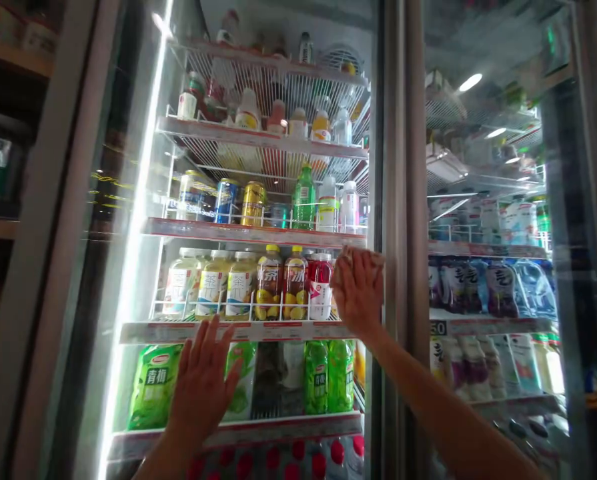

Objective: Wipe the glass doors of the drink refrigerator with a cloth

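Observation:
My left hand (203, 383) lies flat and open on the glass door (128, 200) of a lit drinks fridge, fingers spread, in front of the green bottles (323, 377). My right hand (358, 290) is higher and to the right, near the door's right edge. It presses a pale cloth (375, 257) against the glass, and only the cloth's top edge shows above the fingers. Behind that hand stands a row of tea bottles (268, 283) on a wire shelf.
The fridge shelves hold cans (253, 203), bottles and cartons on several levels. A metal frame post (403, 200) separates this door from a second glass door (493, 233) on the right, behind which purple and blue pouches sit. Wooden shelving (8, 60) is at the far left.

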`<state>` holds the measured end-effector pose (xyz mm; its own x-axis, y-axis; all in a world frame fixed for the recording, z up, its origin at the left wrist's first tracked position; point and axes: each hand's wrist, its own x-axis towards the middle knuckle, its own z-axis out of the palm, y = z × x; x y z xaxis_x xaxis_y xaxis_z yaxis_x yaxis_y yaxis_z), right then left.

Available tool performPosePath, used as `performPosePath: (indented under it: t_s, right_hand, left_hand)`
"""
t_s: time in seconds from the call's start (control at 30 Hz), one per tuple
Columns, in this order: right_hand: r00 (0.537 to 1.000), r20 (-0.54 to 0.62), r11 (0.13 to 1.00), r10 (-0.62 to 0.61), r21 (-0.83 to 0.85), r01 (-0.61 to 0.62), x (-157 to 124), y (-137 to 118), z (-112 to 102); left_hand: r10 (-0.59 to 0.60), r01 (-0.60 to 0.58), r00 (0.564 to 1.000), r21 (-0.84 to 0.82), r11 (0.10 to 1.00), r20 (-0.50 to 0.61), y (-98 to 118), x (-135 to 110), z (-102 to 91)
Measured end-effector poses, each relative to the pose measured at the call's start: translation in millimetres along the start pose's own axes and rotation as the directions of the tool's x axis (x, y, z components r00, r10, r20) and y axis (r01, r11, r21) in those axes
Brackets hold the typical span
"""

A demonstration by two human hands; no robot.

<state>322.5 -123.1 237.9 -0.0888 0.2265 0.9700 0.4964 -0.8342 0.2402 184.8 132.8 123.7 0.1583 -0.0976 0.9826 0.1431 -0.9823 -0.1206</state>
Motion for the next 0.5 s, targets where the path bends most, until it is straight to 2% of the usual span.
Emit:
performPosePath:
  t_s: [0.07,0.1,0.13,0.17,0.23,0.27,0.3,0.33,0.37,0.4,0.43,0.47,0.5]
  right_hand:
    - [0.964,0.064,0.964,-0.259,0.087,0.253,-18,-6,-5]
    - [0.936,0.072,0.935,-0.344,0.121,0.334,-23,-6,-6]
    - [0.93,0.065,0.927,-0.363,0.127,0.353,-23,-5,-6]
    - [0.949,0.044,0.946,-0.314,0.105,0.308,-18,-3,-5]
    - [0.996,-0.043,0.997,-0.079,0.023,0.08,1,-2,-1]
    - [0.997,-0.073,1.0,0.015,0.0,-0.015,9,-5,1]
    - [0.996,-0.076,0.999,0.043,-0.001,-0.043,13,-11,2]
    - [0.999,-0.051,1.0,-0.008,0.018,0.009,12,-19,3]
    - [0.991,-0.011,0.989,-0.133,0.062,0.133,7,-29,3]
    - [0.953,0.034,0.948,-0.3,0.123,0.294,-1,-37,2]
    - [0.884,0.064,0.875,-0.463,0.192,0.444,-9,-44,0]
    - [0.819,0.068,0.805,-0.57,0.247,0.54,-14,-49,-1]
    - [0.797,0.059,0.778,-0.6,0.273,0.566,-15,-51,-2]
  left_hand:
    - [0.008,-0.008,1.0,0.003,1.0,-0.009,0,0,0.0]
    - [0.012,-0.012,1.0,0.004,1.0,-0.009,-1,0,-0.3]
    - [0.015,-0.015,1.0,0.006,1.0,-0.005,-1,1,-0.7]
    - [0.017,-0.017,1.0,0.009,1.0,-0.001,-2,1,-1.0]
    - [0.015,-0.015,1.0,0.017,1.0,0.006,-3,2,-1.1]
    - [0.013,-0.013,1.0,0.021,1.0,0.005,-3,3,-0.6]
    - [0.007,-0.008,1.0,0.027,1.0,0.004,-3,4,0.0]
    - [0.0,0.0,1.0,0.032,0.999,0.002,-3,6,0.7]
    - [-0.008,0.008,1.0,0.038,0.999,-0.002,-2,7,1.3]
    - [-0.015,0.015,1.0,0.041,0.999,-0.004,-2,9,1.5]
    - [-0.022,0.022,1.0,0.043,0.999,-0.004,-2,10,1.4]
    - [-0.03,0.03,1.0,0.045,0.999,-0.004,-3,11,0.8]
    - [-0.038,0.038,0.999,0.049,0.998,-0.002,-3,12,-0.1]
